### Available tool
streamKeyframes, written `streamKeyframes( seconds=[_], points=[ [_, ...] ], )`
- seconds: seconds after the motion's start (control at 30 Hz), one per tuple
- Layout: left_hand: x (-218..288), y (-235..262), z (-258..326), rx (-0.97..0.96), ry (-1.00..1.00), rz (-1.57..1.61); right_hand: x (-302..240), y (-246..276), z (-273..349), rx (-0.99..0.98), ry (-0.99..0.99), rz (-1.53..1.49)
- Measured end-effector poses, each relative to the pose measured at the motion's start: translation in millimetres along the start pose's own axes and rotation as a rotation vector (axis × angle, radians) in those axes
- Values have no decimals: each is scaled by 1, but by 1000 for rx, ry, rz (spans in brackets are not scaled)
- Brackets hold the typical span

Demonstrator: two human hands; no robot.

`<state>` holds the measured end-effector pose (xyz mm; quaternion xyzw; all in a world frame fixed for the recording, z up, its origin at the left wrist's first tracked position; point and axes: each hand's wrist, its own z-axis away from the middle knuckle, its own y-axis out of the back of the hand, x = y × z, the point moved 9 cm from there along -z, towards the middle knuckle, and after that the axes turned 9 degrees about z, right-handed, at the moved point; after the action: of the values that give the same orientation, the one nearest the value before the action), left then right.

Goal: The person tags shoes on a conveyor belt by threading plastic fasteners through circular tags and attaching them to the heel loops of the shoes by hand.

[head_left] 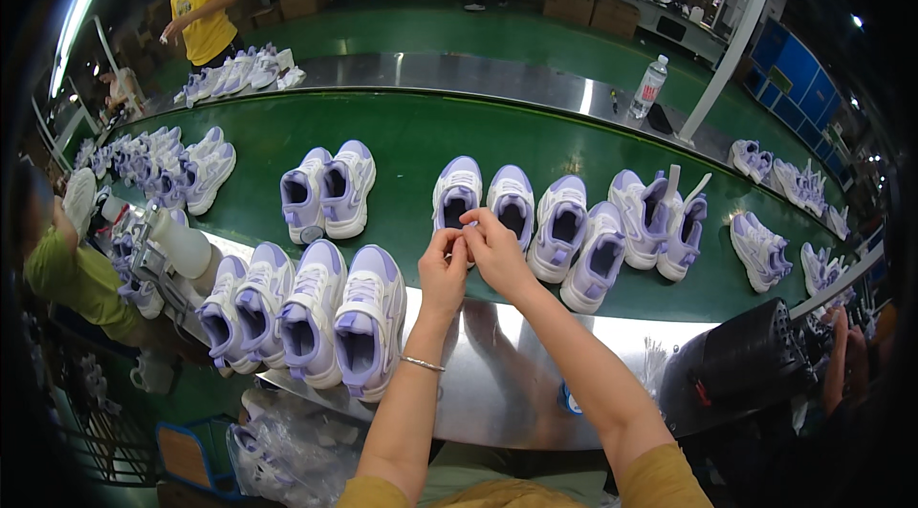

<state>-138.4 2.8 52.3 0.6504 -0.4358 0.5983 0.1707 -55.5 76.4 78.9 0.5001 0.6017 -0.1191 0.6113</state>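
My left hand [443, 271] and my right hand [498, 253] meet over the near edge of the green conveyor belt [411, 164], fingertips pinched together. They are at the heel of a white and lavender sneaker [458, 172], whose toe points away from me; my fingers cover its heel. Whatever small thing they pinch is hidden. Beside my right hand stands a matching sneaker [512, 189], partly behind my fingers. Further right on the belt are another sneaker [562, 212] and one nearer me [599, 264].
On the metal ledge [497, 355], left of my arms, stand several sneakers [368, 307]. A sneaker pair [349, 185] sits on the belt beyond. A black cylindrical container [736, 365] is at right. Across the belt are a water bottle [650, 86] and a person in yellow [202, 6].
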Motion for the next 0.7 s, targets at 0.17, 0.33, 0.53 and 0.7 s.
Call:
streamKeyframes(
  seconds=[0.17, 0.33, 0.53, 0.7],
  points=[
    [-6, 18, -6, 55, -107, -111, 20, -12, 1, -97, -333, -575],
    [-8, 22, -8, 95, -99, -102, 22, -11, 2, -93, -325, -514],
    [-6, 29, -8, 118, -32, -85, 29, -24, -4, -67, -310, -502],
    [8, 33, -7, 168, 5, -25, 19, -26, -10, -14, -273, -628]
  ],
)
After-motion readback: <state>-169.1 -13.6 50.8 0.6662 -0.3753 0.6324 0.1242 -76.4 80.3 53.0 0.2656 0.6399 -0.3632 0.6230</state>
